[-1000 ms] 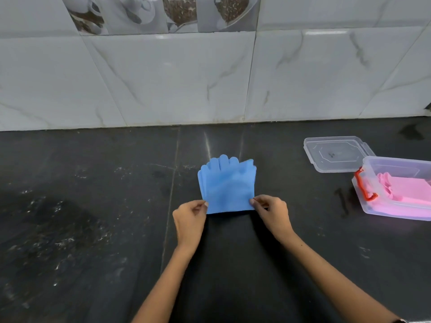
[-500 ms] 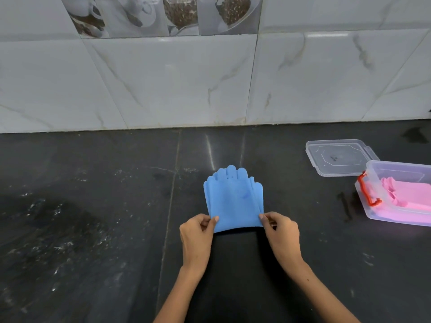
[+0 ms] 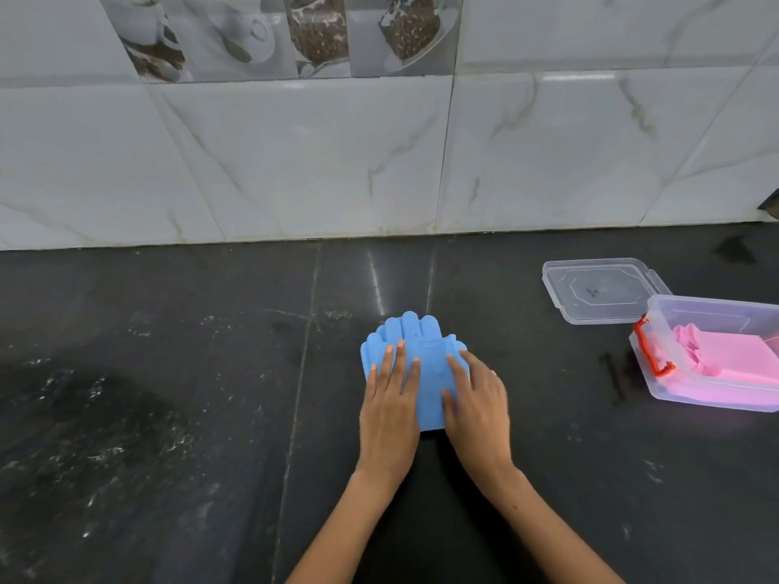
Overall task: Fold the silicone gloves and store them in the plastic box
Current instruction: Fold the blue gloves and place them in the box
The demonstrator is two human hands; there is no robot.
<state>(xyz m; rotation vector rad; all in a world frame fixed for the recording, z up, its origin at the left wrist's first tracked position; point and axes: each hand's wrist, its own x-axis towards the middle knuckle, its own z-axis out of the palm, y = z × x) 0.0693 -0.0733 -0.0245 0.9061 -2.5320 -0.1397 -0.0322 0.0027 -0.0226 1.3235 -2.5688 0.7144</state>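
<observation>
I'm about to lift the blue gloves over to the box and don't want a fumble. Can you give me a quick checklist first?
1. Blue gloves folded flat on the counter: ok.
2. Left hand and right hand pressing flat, not gripping: not ok.
3. Plastic box open: ok.
4. Lid lying apart behind the box: ok.
5. Room above the pink gloves: cannot tell.

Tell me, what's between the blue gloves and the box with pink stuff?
Nothing: the head view shows only bare dark counter between the blue gloves and the plastic box.
</observation>
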